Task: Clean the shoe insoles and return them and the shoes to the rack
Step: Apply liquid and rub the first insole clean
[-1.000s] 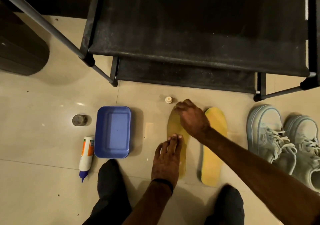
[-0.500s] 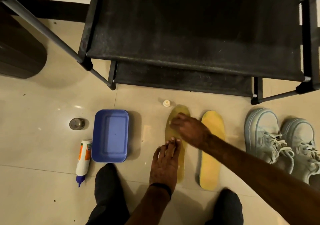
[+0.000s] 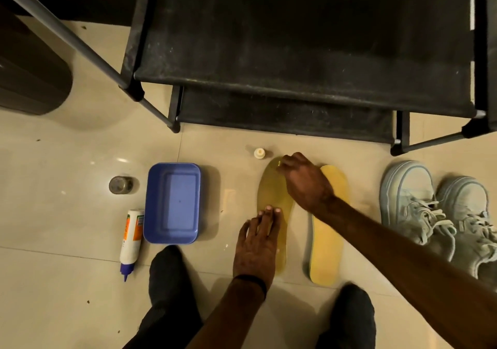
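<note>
Two yellow insoles lie side by side on the tiled floor. My left hand rests flat, fingers together, on the lower half of the left insole, which looks darker and wet. My right hand reaches across with its fingers curled down on that insole's toe end; whether something small is under the fingertips is hidden. The right insole lies untouched, partly under my right forearm. A pair of pale blue-grey laced shoes stands on the floor to the right. The black shoe rack is just beyond the insoles.
A blue plastic tub sits left of the insoles, with a white and orange squeeze bottle lying beside it and a small metal jar further left. A small white cap lies near the rack. My feet in dark socks are below.
My right hand slid down the left insole toward its middle, then back up to the toe end. My left hand stayed pressed on the lower half.
</note>
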